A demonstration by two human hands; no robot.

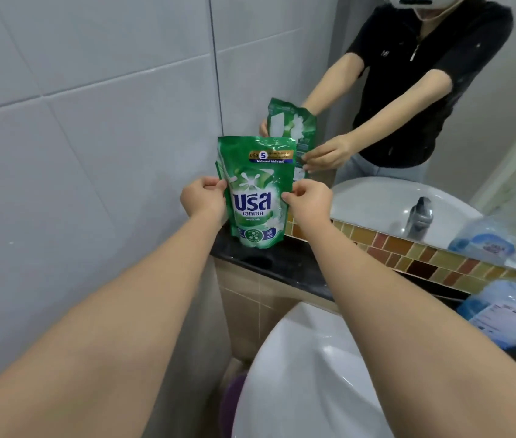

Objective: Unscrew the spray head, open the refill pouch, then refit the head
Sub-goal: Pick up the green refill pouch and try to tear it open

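Refill pouch stands sealed on the dark ledge, so the opening step looks not yet done
Left hand and right hand each pinch a side edge at mid-height; the blurred blue bottle at right may be the sprayer, its head out of sight

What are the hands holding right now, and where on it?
Both hold the green refill pouch, upright over the dark counter: left hand pinches its left edge, right hand its right edge, about mid-height.
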